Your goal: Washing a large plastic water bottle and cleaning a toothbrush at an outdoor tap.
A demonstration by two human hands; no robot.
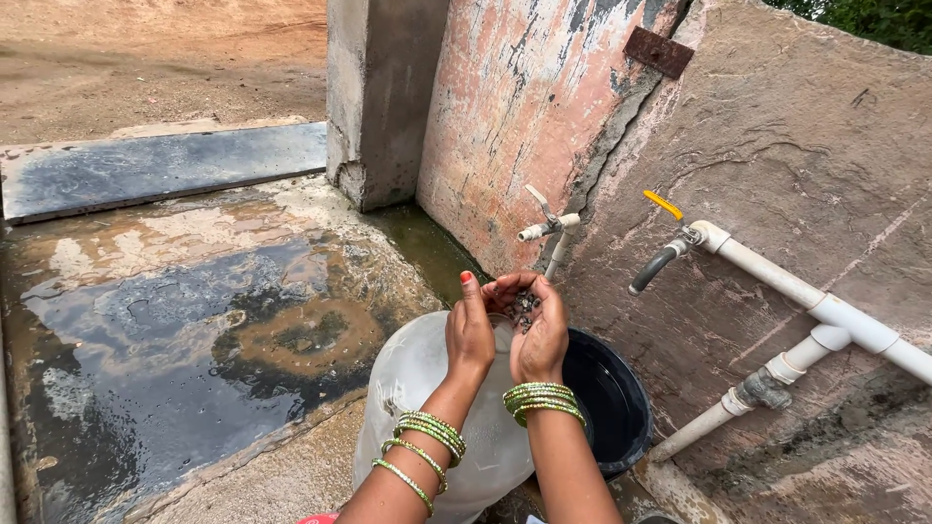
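two bare forearms rise from the bottom edge, each wearing green and gold bangles (pixel 432 432) at the wrist. the left hand (pixel 470 328) stands on edge with fingers straight and together, its painted thumbnail up, pressed flat against the side of the right hand. the right hand (pixel 537 332) is cupped, fingers curled over, cradling a small heap of dark wet bits, gravelly grit or seeds (pixel 524 307); which, i cannot tell. the two palms close loosely around that heap, neither pinching it.

directly beneath the hands sits a translucent white plastic container (pixel 417 388), rounded and cloudy, and just beside it, to the right, a black round plastic tub (pixel 621 408) whose inside looks dark and wet.

a little beyond the fingertips, a small white plastic tap (pixel 549 228) juts from a peeling pink plaster wall (pixel 515 107). no stream of water is visible from it. further right, a grey spout with a yellow lever (pixel 663 254) joins white plastic pipes (pixel 825 315) running along a rough brown stone slab (pixel 796 155).

to the left, the wet concrete floor (pixel 155 330) holds shallow puddles, with bare sandy ground (pixel 146 58) beyond.

judging from this, the handful is being rubbed or rinsed over the vessels; the bits are held in the hand, not yet dropped into either container.
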